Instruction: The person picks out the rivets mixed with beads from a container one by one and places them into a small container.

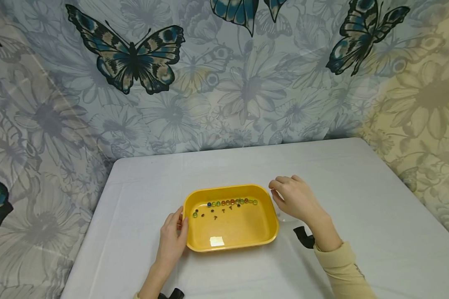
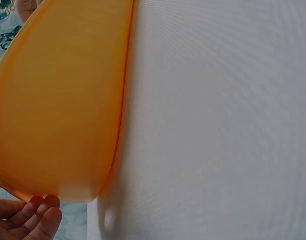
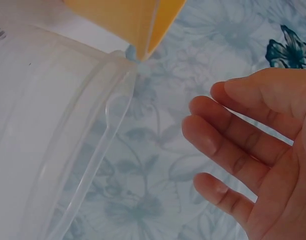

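A yellow tray [image 1: 239, 238] lies on the table. My left hand [image 1: 172, 238] holds its left end, thumb at the rim and fingers against the outer wall; the left wrist view shows those fingertips [image 2: 50, 212] at the tray's end. Inside, a row of small glass marbles [image 1: 232, 202], blue, green and amber, runs along the far side. Several tiny dark brown bits [image 1: 215, 217] and a single green marble [image 1: 195, 215] lie nearer. My right hand [image 1: 293, 197] hovers past the tray's right end, fingers loosely bent around nothing. Beside it is a translucent plastic container [image 3: 67, 115], mostly hidden in the head view.
A white cloth covers the table [image 1: 374, 216]. Behind it and along both sides hangs fabric [image 1: 247, 95] with flowers and butterflies. Black straps [image 1: 304, 237] sit at the wrists.
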`<state>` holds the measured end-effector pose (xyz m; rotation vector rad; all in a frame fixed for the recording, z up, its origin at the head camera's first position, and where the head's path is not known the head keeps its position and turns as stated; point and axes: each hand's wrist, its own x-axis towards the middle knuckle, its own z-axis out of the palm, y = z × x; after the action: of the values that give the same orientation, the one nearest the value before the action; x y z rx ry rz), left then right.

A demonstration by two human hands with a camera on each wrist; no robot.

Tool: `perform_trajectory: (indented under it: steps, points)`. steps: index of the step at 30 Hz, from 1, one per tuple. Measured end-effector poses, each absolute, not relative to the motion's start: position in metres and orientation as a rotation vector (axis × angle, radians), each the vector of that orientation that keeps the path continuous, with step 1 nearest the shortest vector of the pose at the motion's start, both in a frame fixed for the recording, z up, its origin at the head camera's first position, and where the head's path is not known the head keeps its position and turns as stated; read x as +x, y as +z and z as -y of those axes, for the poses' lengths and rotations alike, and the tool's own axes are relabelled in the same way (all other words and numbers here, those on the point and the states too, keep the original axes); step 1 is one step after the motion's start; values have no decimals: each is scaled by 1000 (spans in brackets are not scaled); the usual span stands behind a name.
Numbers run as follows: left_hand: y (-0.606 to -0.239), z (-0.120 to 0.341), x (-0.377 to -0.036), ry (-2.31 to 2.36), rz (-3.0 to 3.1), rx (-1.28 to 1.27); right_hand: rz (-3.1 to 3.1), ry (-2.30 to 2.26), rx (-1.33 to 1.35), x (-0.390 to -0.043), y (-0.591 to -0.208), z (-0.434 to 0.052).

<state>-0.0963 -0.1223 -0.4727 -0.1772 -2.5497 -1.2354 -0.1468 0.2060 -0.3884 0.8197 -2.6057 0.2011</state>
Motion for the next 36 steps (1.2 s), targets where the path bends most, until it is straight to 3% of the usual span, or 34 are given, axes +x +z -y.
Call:
perform_trajectory:
  steps: [36]
  points:
    - [-471,122,-96,-1216,2558,-187,2682,104,887,-151,-384,-182]
